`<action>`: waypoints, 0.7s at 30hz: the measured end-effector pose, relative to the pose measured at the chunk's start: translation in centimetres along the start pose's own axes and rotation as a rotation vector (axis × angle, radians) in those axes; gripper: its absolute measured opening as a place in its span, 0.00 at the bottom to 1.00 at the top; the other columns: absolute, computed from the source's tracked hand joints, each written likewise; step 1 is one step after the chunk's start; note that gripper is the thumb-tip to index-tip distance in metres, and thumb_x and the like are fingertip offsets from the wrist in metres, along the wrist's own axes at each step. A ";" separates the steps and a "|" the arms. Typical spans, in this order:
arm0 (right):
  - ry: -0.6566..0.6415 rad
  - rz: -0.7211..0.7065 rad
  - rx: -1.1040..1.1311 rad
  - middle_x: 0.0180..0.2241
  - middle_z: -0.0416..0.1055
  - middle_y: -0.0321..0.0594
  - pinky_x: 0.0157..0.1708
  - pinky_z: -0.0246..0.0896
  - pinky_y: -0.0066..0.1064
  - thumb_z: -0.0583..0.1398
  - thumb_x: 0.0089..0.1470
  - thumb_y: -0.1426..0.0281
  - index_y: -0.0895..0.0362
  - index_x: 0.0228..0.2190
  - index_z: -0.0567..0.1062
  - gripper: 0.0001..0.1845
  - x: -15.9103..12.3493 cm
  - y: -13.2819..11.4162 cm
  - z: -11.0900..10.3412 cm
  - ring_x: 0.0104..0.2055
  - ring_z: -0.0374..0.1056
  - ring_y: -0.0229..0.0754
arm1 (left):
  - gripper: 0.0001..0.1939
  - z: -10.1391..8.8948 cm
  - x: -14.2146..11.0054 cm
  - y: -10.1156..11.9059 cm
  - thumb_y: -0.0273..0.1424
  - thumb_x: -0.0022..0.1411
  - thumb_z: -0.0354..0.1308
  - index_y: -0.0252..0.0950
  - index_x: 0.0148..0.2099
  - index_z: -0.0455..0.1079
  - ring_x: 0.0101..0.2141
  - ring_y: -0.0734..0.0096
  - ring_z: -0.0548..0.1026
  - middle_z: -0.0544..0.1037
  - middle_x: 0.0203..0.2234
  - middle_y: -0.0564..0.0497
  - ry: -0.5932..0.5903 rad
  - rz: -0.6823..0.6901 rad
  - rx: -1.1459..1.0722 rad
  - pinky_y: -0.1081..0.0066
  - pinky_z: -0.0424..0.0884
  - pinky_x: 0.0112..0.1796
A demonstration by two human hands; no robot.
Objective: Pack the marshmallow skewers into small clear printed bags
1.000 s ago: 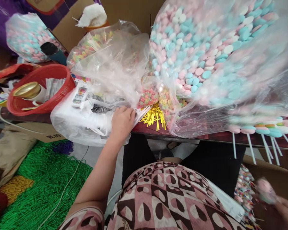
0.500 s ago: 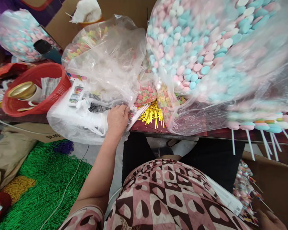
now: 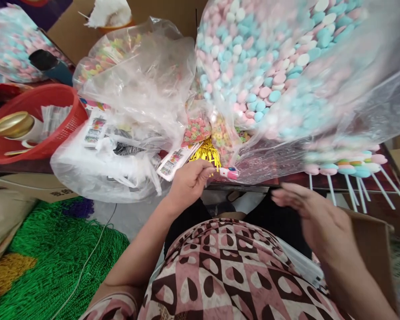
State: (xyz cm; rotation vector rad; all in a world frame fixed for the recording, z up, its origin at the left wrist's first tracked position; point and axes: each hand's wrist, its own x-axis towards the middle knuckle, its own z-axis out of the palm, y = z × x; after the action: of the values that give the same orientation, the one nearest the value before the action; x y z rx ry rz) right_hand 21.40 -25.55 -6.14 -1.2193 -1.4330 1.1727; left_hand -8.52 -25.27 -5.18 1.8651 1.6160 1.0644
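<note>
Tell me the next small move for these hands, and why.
Probably bring the right hand to the free end of the small pink-and-white piece. The left hand seems to pinch its other end, leaving the free end pointing toward the right hand, which, though blurred, looks open and is apart from it.

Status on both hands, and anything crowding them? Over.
Left hand pinching pink piece. Right hand open, blurred, nothing seen in it. Big bag close beyond.

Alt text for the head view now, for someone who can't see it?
The left hand pinches a small pink item; the right hand, blurred, looks open. Beyond lie gold strips and a big clear bag of pink and blue candies.
</note>
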 end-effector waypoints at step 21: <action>0.046 0.258 0.307 0.17 0.65 0.31 0.21 0.52 0.25 0.66 0.52 0.51 0.56 0.19 0.74 0.22 3.8 1.6 7.4 0.20 0.56 0.32 | 0.21 3.7 1.3 1.1 0.46 0.63 0.52 0.35 0.25 0.64 0.24 0.78 0.60 0.64 0.20 0.57 -0.364 -0.317 -0.494 0.75 0.56 0.27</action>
State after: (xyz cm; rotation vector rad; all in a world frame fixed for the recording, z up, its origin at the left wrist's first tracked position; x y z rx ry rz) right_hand 13.89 -22.52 -8.66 -1.2264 -1.0346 1.4685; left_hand -4.89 -23.69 -6.26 1.3301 1.2429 0.8301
